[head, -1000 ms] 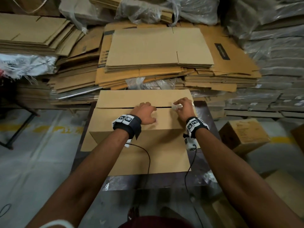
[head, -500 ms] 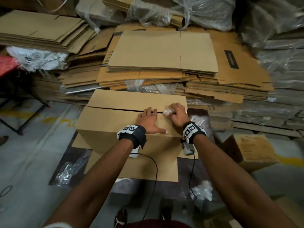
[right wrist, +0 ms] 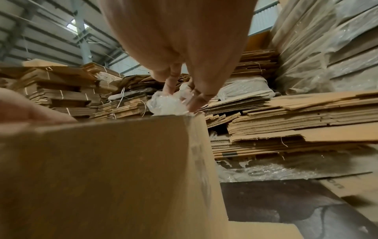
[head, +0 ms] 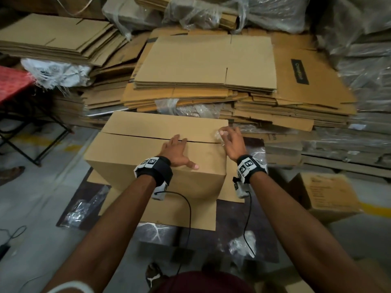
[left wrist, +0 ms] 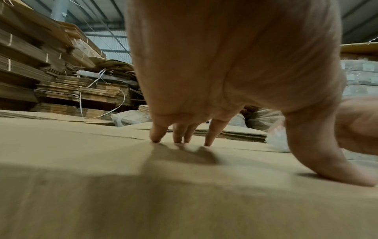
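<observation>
A closed brown cardboard box (head: 135, 157) stands on a dark low table, on top of a flat cardboard sheet (head: 179, 210). Its two top flaps meet along a dark seam (head: 137, 135). My left hand (head: 175, 152) lies flat on the near flap with straight fingers pressing at the seam; the left wrist view shows the fingertips (left wrist: 180, 139) and thumb on the cardboard (left wrist: 81, 177). My right hand (head: 231, 142) is at the box's right top corner and pinches a crumpled wad of clear plastic (head: 219, 133) (right wrist: 167, 103) against the box edge (right wrist: 184, 116).
Tall piles of flattened cartons (head: 203, 66) fill the space behind the box, with plastic-wrapped bundles (head: 364, 60) at right. A small printed carton (head: 325, 195) sits on the floor at right. A red-topped folding table (head: 12, 83) stands at left. Plastic scraps (head: 243, 244) lie on the dark table.
The box has turned so its right corner faces me. My left hand went from curled to flat on the near flap. My right hand stays at the right corner with the plastic.
</observation>
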A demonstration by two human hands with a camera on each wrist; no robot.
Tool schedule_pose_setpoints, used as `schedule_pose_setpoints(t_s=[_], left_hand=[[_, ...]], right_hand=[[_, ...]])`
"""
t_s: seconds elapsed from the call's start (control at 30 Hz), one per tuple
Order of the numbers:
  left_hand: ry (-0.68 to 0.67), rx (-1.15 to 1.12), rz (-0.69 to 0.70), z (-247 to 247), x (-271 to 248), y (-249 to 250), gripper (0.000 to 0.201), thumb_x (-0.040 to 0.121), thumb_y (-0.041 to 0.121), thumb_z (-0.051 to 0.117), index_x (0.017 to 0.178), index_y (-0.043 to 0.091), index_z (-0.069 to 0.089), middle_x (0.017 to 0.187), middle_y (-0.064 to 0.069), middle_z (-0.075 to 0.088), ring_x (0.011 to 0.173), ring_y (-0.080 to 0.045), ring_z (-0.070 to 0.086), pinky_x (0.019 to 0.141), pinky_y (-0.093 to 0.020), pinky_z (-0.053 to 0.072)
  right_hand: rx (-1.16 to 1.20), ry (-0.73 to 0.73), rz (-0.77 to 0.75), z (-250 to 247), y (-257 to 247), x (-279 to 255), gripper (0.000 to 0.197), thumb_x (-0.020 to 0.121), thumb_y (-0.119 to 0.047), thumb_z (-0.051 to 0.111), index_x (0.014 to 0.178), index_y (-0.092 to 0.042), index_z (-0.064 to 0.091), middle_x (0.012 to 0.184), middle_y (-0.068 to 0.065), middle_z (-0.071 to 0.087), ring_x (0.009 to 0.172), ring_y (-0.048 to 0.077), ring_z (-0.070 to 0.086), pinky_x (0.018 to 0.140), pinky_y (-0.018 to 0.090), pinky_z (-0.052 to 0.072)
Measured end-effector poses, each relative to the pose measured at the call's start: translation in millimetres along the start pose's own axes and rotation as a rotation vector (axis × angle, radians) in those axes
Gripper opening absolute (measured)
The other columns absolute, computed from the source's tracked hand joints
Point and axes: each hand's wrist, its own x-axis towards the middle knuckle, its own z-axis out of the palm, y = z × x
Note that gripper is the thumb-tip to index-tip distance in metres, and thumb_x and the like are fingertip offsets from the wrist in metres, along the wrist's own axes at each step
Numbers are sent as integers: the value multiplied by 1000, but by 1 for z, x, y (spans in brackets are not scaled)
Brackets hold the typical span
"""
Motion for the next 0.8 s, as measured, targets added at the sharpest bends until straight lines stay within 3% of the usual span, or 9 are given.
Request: schedule_pose_setpoints(t_s=[0.1,0.17,0.23,0.3,0.37,0.43,0.53,0.67,0.8], left_hand=[[34,22,-2,-3,-2,17,132,65,75,79,163,19,12,170,-15,1,157,-32,2,124,-55,14],[69,3,38,-1,-5,39,127,68,81,72,163,20,15,170,-14,7,157,-32,4,123,-56,17],[65,16,33,9,-7,66,131,64,93,60,163,19,15,170,-14,7,156,-35,3,122,-60,15],[31,37,-25,21,-9,90,142,57,101,51,163,16,10,170,-17,1,155,-41,-3,119,-68,7],[41,31,-81,33,-8,103,146,57,99,54,163,12,4,169,-21,-7,154,-45,-9,117,-73,-1],[63,27,-103,38,-8,105,141,63,91,61,163,10,4,168,-23,-10,154,-47,-10,116,-74,-4],[40,51,-91,36,-10,98,136,65,85,65,163,12,7,168,-23,-7,154,-47,-8,116,-75,-3],[-3,67,-25,32,-16,85,133,64,85,66,164,19,7,170,-17,-6,155,-44,-7,117,-73,-4],[-29,89,22,34,-22,73,130,67,86,63,164,19,6,171,-11,-8,156,-41,-8,118,-72,-6]], right_hand=[[-109,60,-83,4,5,-4,31,90,4,56,111,-10,74,122,16,54,122,32,45,106,39,37],[-144,106,-35,4,6,-2,32,81,2,67,99,-22,78,130,6,55,130,31,37,104,37,27],[-88,101,-13,-1,5,3,36,74,-1,76,92,-32,73,133,0,51,128,29,40,105,45,36],[24,84,-8,-7,5,7,45,71,1,79,97,-30,60,126,4,52,117,28,53,93,51,53],[38,71,-3,-11,5,9,50,75,2,80,111,-21,54,125,8,52,110,26,57,84,35,56],[-16,-2,-29,-9,6,8,51,82,1,76,126,-18,57,131,10,55,115,23,55,90,24,51],[-165,-133,-77,-2,11,6,50,93,-6,67,140,-18,59,138,11,53,130,28,44,110,40,38],[-253,-225,-98,9,14,8,43,96,-14,65,138,-16,61,135,9,58,129,33,38,99,28,22],[-61,-275,-37,1,6,-2,34,98,-16,57,131,-17,65,124,8,60,121,22,40,94,21,26]])
